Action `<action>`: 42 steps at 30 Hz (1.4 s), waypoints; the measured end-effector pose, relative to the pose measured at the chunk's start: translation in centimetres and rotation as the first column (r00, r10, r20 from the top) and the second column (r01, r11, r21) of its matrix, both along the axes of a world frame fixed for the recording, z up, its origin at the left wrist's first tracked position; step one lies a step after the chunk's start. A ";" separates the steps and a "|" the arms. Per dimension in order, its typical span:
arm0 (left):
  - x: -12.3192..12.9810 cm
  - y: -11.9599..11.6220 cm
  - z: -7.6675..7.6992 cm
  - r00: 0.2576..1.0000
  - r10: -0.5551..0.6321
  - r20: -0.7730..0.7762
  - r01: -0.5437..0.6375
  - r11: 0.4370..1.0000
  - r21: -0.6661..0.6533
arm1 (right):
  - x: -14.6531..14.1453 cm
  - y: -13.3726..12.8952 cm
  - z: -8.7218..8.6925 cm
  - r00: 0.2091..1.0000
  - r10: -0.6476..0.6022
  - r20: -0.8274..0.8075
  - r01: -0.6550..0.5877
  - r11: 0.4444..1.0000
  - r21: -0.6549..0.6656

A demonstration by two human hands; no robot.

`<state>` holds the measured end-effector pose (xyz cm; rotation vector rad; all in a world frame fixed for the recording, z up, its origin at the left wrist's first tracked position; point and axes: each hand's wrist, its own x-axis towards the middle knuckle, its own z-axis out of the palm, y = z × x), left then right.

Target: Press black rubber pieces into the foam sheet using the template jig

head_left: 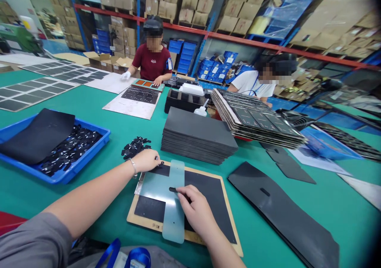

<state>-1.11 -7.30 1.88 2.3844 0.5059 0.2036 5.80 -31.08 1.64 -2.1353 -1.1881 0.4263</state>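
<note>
My left hand (145, 161) is closed in a pinch at the far left corner of a wood-edged board (131, 214). A small black piece (156, 157) shows at its fingertips. Across the board's black sheet (205, 192) lies a translucent cross-shaped template (174, 224) with a dark oval slot (173, 189). My right hand (195, 206) has its fingers curled, with thumb and fingertips at the right end of that slot. What they grip, if anything, is hidden. Beside my left hand sits a pile of small black pieces (133, 147).
A blue tray (68, 177) holds more black pieces and a black sheet. Stacked black sheets (196, 135) stand beyond the board; others (285, 216) lie to the right. Layered panels (256, 113) rise behind. Two people sit across the green table (119, 119).
</note>
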 end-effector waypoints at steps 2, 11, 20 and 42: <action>-1.1 -0.3 1.1 0.996 0.058 0.073 -0.052 0.994 -0.093 | 0.1 0.2 0.1 0.999 -0.030 -0.029 0.032 0.997 0.075; -3.9 -9.1 1.4 0.956 0.251 0.151 0.042 0.394 -0.918 | -1.6 3.1 1.8 0.972 0.094 -0.215 -0.038 0.967 0.251; -6.8 -10.3 0.1 0.992 0.129 -0.001 -0.007 0.043 -0.999 | -0.9 -1.2 5.1 0.863 0.487 -0.133 -0.500 0.860 -0.102; -7.0 -12.7 0.9 0.987 -0.104 0.124 0.145 0.912 -0.384 | -3.6 -2.7 3.2 0.906 0.242 0.346 -0.190 0.966 -0.178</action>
